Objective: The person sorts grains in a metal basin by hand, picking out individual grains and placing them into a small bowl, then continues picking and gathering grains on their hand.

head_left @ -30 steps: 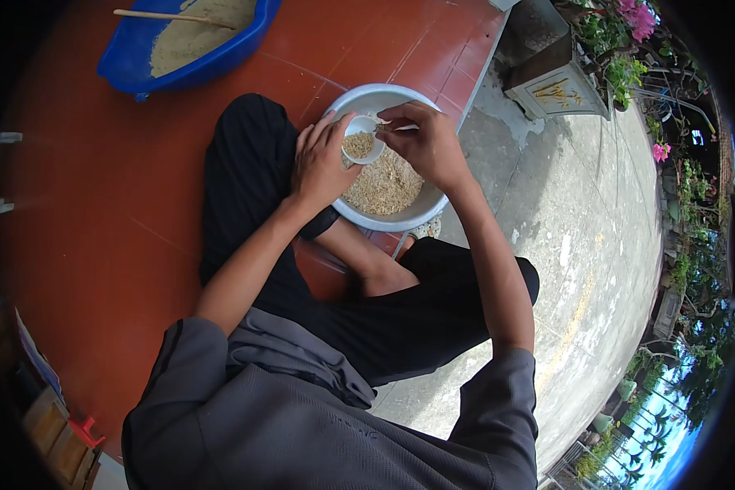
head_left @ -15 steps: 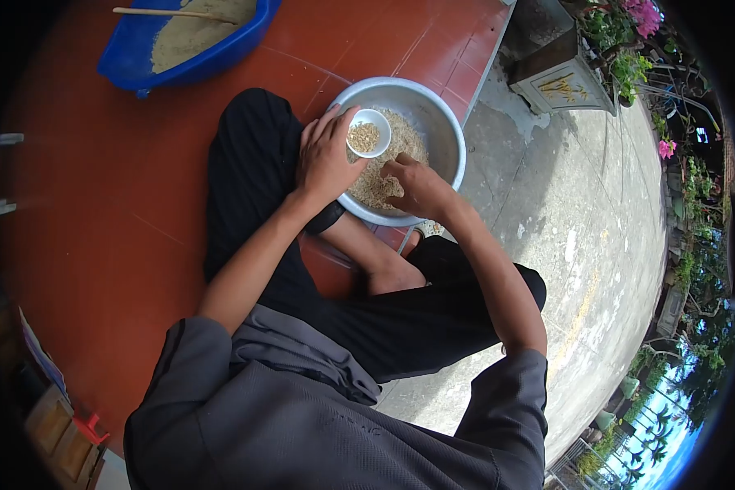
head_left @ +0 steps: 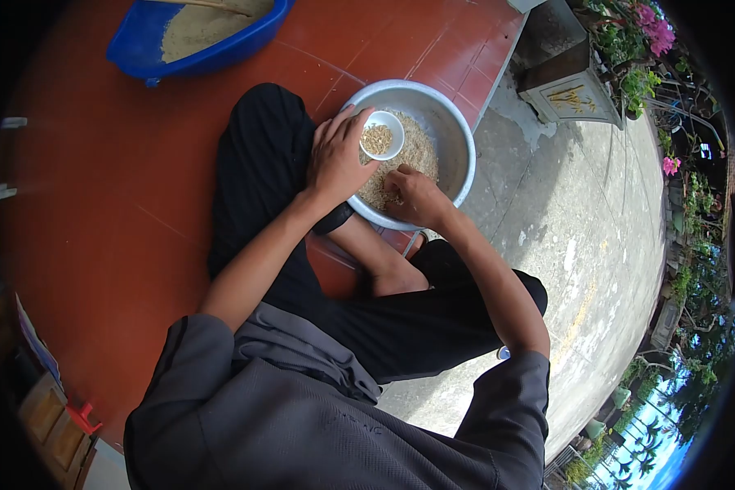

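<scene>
My left hand (head_left: 339, 159) is wrapped round a small white cup (head_left: 394, 131), holding it over the left part of a large metal basin (head_left: 463, 151). Pale grain-like flakes (head_left: 376, 140) lie inside the cup. More of the loose, flaky material (head_left: 420, 155) covers the basin's bottom. My right hand (head_left: 416, 197) is down at the material near the basin's lower side, its fingers curled together; their tips are partly hidden, and what they pinch is too small to name.
A blue tub (head_left: 220, 57) of pale powder with a wooden stick (head_left: 212, 6) stands at the upper left on red tiles (head_left: 122, 245). A square planter (head_left: 571, 98) is on the concrete at right. My crossed legs lie below the basin.
My right hand has moved from the cup's rim down to the material in the basin, and its fingers have drawn closer together. The whole view has shifted slightly.
</scene>
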`<state>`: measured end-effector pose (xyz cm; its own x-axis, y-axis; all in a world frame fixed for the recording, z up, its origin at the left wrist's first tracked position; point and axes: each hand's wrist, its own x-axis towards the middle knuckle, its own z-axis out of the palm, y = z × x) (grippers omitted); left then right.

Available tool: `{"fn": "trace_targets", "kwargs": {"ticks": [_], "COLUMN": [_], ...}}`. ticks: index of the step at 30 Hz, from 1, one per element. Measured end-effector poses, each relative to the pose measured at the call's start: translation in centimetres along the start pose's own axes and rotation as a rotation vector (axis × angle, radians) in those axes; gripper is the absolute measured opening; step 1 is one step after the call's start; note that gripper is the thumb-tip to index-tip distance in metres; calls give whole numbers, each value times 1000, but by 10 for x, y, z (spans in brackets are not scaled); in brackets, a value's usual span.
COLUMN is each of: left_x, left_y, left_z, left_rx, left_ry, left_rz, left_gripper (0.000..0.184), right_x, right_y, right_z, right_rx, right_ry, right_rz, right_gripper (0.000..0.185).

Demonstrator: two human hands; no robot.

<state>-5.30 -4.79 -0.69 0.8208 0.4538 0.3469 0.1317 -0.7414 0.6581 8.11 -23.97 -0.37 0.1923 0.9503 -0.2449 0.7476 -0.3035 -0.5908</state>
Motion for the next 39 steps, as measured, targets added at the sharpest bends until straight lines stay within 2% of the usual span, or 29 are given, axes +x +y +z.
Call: {"fn": "trace_targets", "kwargs": {"ticks": [4,10,22,26,29,30,33,36,39], "left_x": [0,0,0,0,0,0,0,-1,0], "left_y": [1,0,1,0,2,2,2,1,0], "left_z": [0,1,2,-1,-2,-2,-3,0,1], "left_rx": [5,3,9,-4,-18,-20,-21,0,18], "left_ry": [-9,-3,-8,-17,-14,-11,-24,-5,-9], "left_rz": [-7,2,-1,1,7,9,0,7,14], "left_gripper": [91,92,91,91,91,91,91,91,85], "right_x": [2,2,10,19,21,21,22,13,0], "right_y": [5,-1,0,-37,-43,-50,-55,-37,-21], "right_z": [5,5,-7,-72,-88,-93,-88,-88,-77], "right_rx": [34,94,71,258,581,601,356,277,141], "right_ry": [50,36,72,62,231,260,380,250,59], "right_rz": [-76,1,46,184,133,136,3,159,141], "right_gripper": [21,12,8,15,21,24,20,23,24]}}
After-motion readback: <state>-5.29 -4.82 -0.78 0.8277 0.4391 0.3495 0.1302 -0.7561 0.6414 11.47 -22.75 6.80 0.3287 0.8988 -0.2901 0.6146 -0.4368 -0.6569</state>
